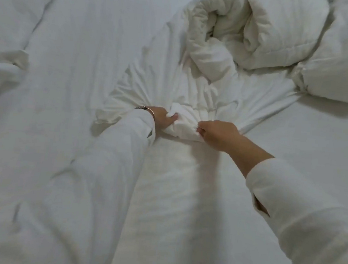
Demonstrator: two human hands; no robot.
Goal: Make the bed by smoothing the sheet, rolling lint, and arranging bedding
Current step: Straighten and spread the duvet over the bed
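— Any writing to read here, a label or a brand?
— None. The sheet point(72, 42) is plain white, with no print or tag showing.
— And the duvet point(227, 32) bunched at the far edge of the bed?
— Plain too. No numbers, no signs.
— The sleeves point(113, 168)?
— Bare white cloth, nothing legible.

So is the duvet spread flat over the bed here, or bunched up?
Bunched up. The duvet lies rolled in a heap, and the left hand and right hand grip its gathered end.
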